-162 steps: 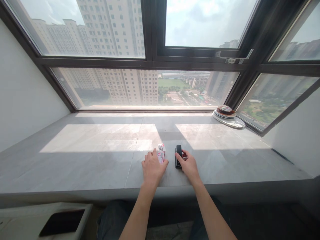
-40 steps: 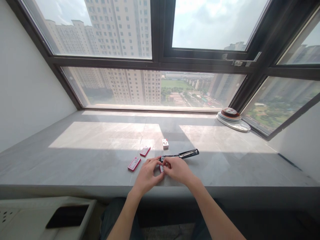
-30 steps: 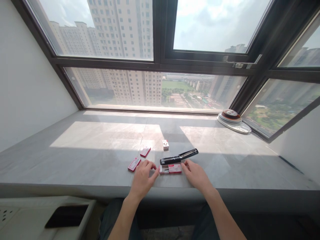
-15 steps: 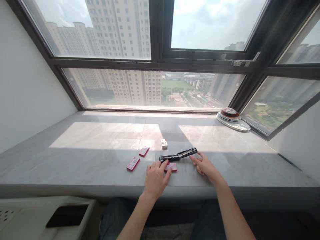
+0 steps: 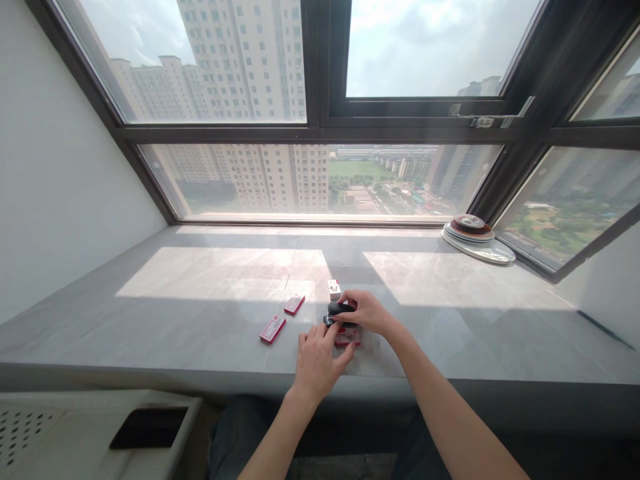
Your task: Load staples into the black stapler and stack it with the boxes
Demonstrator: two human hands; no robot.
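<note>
A black stapler (image 5: 341, 309) lies on the stone sill with its top arm folded down over its base. My right hand (image 5: 367, 312) is closed over the stapler from the right, fingers on top and covering much of it. Curled at the near left side, my left hand (image 5: 317, 357) holds the stapler's base with its fingertips, the thumb beside a red-and-white box (image 5: 347, 336). That box lies just in front of the stapler, partly covered. Two more red-and-white boxes (image 5: 295, 304) lie to the left. Behind the stapler stands a small white box (image 5: 334, 289).
A stack of plates (image 5: 477, 240) sits at the far right corner by the window (image 5: 320, 183). Below the sill's front edge, at lower left, is a pale plastic piece with a dark recess (image 5: 149, 428). A thin dark strip (image 5: 605, 329) lies along the right wall.
The stapler's top arm, swung out to the right before, is now folded back over the base. My right hand has moved left onto the stapler. The view has shifted slightly.
</note>
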